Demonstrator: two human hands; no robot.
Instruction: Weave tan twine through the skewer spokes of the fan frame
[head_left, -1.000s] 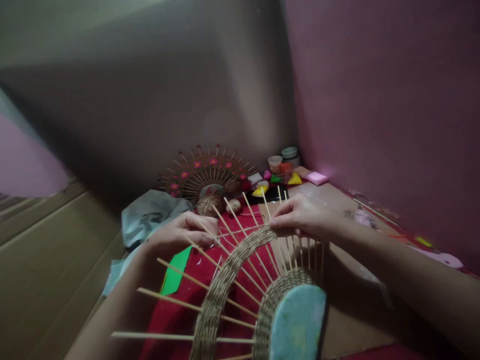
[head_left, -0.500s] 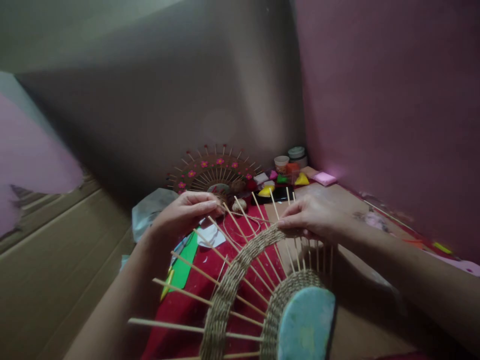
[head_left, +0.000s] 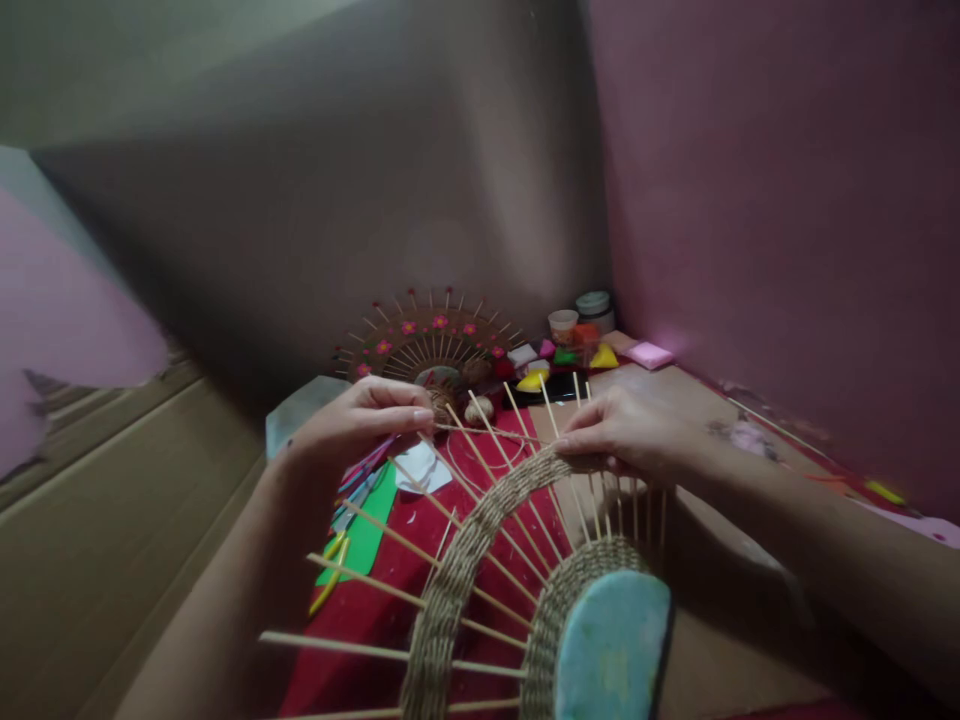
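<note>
A half-round woven piece with wooden sticks fanning out from a pale blue base (head_left: 615,640) fills the lower middle. Two bands of twine weave, an inner one and an outer woven band (head_left: 480,535), run across the sticks. My right hand (head_left: 615,432) pinches the top of the outer band, fingers closed around its edge and the sticks. Between the hands a thin strand of twine (head_left: 487,432) stretches across the stick tips. My left hand (head_left: 382,412) pinches that strand at its left end, fingers pressed together.
Behind stands a finished-looking stick fan (head_left: 439,325) with pink flowers. Balls of twine (head_left: 480,409), a paper cup (head_left: 562,326), a lidded jar (head_left: 593,308) and coloured packets (head_left: 604,356) lie at the back. Scissors with yellow handles (head_left: 330,575) rest on a green sheet (head_left: 375,535) at left.
My left hand has shifted slightly left, and the twine between my hands looks straighter. My right hand stays on the woven band.
</note>
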